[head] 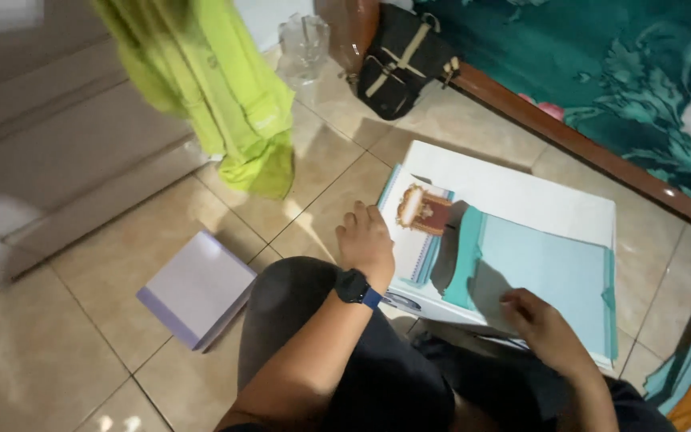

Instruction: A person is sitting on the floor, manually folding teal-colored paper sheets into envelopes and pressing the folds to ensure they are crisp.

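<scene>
Teal paper sheets (549, 276) lie stacked on a white board (521, 196) on the tiled floor (65, 344), beside a spiral booklet (416, 232). Left hand (367, 240) rests flat, fingers loosely spread, on the booklet's edge; right hand (539, 320) presses the stack's near edge, holding nothing. Sheets look light, limp, likely to slide: best lifted at a corner.
</scene>
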